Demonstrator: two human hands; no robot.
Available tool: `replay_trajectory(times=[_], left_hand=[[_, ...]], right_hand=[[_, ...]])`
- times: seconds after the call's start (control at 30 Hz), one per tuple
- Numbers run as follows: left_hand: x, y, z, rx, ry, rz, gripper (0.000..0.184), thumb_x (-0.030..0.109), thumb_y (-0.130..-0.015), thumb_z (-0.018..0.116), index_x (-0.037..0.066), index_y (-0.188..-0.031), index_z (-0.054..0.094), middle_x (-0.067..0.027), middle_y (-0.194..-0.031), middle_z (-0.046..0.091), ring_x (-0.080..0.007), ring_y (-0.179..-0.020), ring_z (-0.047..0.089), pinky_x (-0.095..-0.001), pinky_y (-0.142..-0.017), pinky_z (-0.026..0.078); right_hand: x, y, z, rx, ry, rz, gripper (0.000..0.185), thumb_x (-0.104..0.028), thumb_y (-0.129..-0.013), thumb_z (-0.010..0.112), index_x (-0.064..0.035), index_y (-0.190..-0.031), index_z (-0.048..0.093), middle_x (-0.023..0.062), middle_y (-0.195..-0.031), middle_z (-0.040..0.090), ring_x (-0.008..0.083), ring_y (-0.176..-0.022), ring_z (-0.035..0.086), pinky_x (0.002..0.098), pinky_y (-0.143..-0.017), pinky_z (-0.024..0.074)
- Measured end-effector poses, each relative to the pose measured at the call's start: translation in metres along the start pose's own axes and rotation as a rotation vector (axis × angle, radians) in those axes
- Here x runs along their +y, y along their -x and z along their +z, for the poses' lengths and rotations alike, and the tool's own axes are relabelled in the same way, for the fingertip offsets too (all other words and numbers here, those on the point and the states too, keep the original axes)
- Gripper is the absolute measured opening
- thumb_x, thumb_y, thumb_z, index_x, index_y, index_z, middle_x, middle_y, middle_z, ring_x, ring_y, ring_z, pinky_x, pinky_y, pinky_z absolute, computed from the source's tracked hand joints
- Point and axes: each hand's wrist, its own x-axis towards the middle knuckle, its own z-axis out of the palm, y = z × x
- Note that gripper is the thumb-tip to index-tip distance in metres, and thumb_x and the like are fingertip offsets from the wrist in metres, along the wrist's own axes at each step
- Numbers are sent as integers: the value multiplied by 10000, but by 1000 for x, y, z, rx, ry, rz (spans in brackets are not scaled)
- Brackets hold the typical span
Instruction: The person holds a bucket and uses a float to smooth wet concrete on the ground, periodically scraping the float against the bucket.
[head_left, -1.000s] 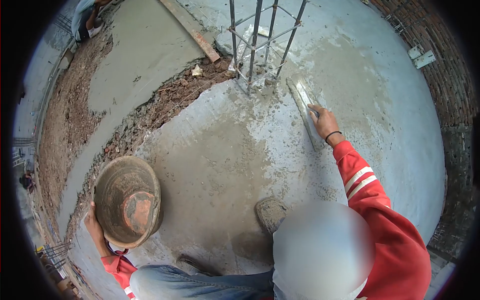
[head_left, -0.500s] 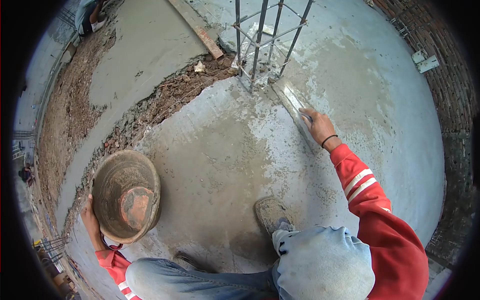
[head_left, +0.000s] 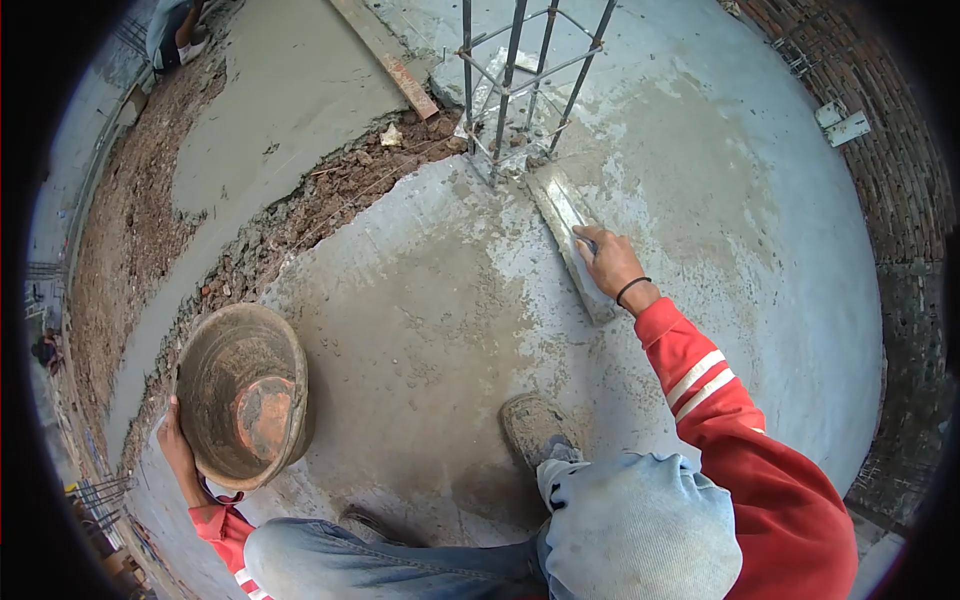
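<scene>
Trowel flat on the slab, its far end just beside the steel bars: that is what I see beyond the bent knees. Close by, the left hand clasps the outer side of a basin, palm side to the wall; how the fingers close underneath I cannot tell. Grey residue coats the basin's inside, with a reddish patch showing at the bottom. It leans with its mouth partly turned to the knees, and a slack grip could let it tip or slide. A shoe, crusted grey, stands on the slab; a shift of weight could print or scuff any soft coat.

Farther out, the right hand is closed round the trowel's handle, forefinger reaching forward. Too wide a sweep could knock the blade against the bars; a tilted edge could gouge the surface or drag grit across it.

Beyond lie broken rubble, a board and smooth grey concrete. Another person is at the far left, and a brick wall rises at the right.
</scene>
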Motion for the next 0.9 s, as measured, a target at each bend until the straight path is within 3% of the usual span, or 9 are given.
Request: replay_trajectory(times=[0.07,0.2,0.3,0.37,0.43,0.57,0.63,0.73,0.9], left_hand=[[-1,-10,-6,-68,-76,29,424,377,-972,615,-17,-826,669,-19,-784,633,-101,-708,528,-271,-644,424],[-8,-18,-11,-56,-153,18,402,370,-970,621,17,-778,646,-4,-752,610,-89,-674,509,-263,-613,409],[-13,-16,-8,-13,-139,174,414,379,-968,623,18,-767,643,-4,-745,609,-92,-672,504,-263,-621,410],[-18,-23,-13,-83,-46,36,444,389,-967,620,-28,-824,674,-22,-784,630,-109,-711,522,-275,-666,427],[-4,-10,-1,-64,-34,56,452,387,-972,611,-49,-880,687,-34,-821,646,-116,-741,537,-278,-698,439],[-8,-11,-14,-74,-153,74,475,377,-982,594,-83,-1038,700,-65,-928,681,-127,-821,577,-278,-771,468],[-12,-8,-13,-62,-132,106,477,376,-982,594,-85,-1046,699,-70,-938,685,-126,-833,582,-277,-777,471],[-17,-8,-14,-31,-86,116,479,375,-981,597,-87,-1053,698,-72,-947,688,-124,-840,586,-275,-780,474],[-10,-17,-10,-41,-83,102,464,373,-984,594,-79,-995,699,-52,-909,676,-113,-809,569,-268,-748,467]], right_hand=[[1,2,-5,-32,-2,-15,303,-242,-941,590,-113,-1202,671,250,-1078,671,434,-982,649,481,-893,519],[27,-14,-16,27,12,37,294,-234,-947,578,-121,-1199,677,256,-1087,665,437,-991,646,479,-899,518],[25,-9,6,126,-10,-8,302,-237,-950,572,-134,-1216,670,265,-1093,660,447,-999,637,484,-916,511],[1,14,15,46,-7,-6,307,-221,-946,582,-118,-1224,663,249,-1132,653,440,-1009,638,472,-925,511],[-10,21,3,-88,18,23,326,-211,-946,590,-110,-1250,644,233,-1170,646,435,-1023,637,462,-930,512],[36,-10,-17,-31,29,2,311,-248,-952,576,-144,-1233,661,264,-1095,660,441,-1000,641,491,-907,515],[54,-30,-26,123,16,102,301,-235,-950,582,-108,-1207,672,263,-1102,658,436,-999,644,476,-911,516],[49,-39,-9,178,-34,27,297,-220,-945,590,-73,-1189,675,256,-1113,658,433,-1001,645,464,-917,514],[22,-2,-7,67,-66,-31,302,-210,-940,596,-78,-1202,668,237,-1130,660,436,-1027,632,458,-924,512]])
